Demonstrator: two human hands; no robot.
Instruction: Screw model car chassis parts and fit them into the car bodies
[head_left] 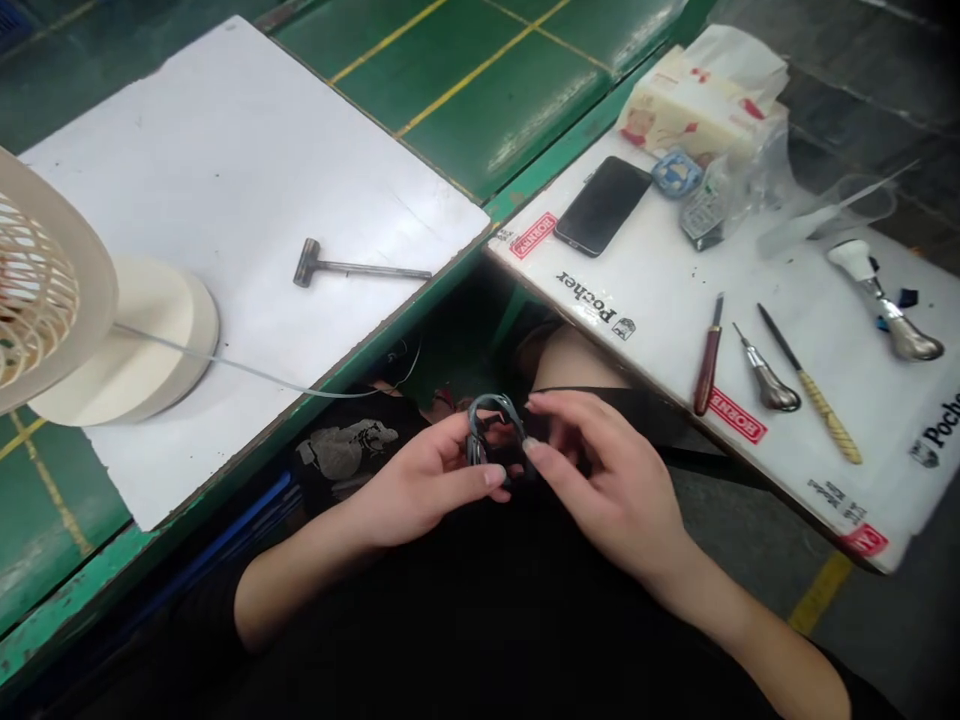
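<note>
A small dark grey, arched, ring-like part (495,405) is held up over my lap. My left hand (435,470) grips its left side, the thumb lying across the front and the fingers behind. The thumb and fingers of my right hand (600,460) close on its right edge. What kind of part it is I cannot make out, and its lower portion is partly hidden by my fingers.
On the left white board lie a hammer (360,270) and a cream fan (142,350) with its cord. The right board holds a phone (604,205), a tissue box (701,105), a red-handled knife (709,355), an awl (765,375), a file (810,385) and another metal-handled tool (889,300).
</note>
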